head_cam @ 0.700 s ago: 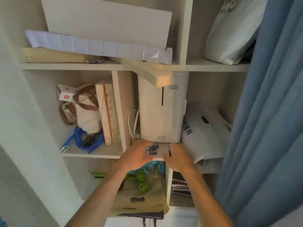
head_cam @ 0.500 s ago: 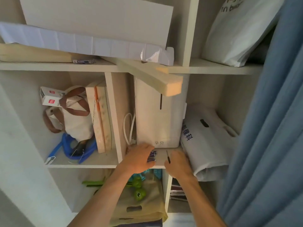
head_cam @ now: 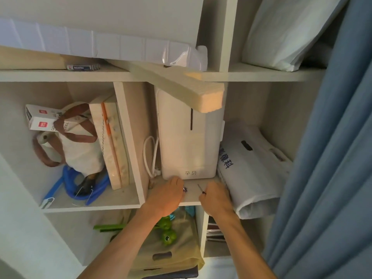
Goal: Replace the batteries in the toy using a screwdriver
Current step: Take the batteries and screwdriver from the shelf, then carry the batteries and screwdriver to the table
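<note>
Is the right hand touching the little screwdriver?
Touching. In the head view the right hand pinches the dark handle of the screwdriver, whose thin shaft sticks out over the shelf.

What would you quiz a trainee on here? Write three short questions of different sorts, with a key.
1. True or false: the right hand holds the screwdriver.
2. What stands on the shelf just behind both hands? A white appliance; B red toolbox; C glass jar.
3. Fill in: the batteries show at the fingertips of the ___ hand.
Key: 1 true; 2 A; 3 left hand.
</note>
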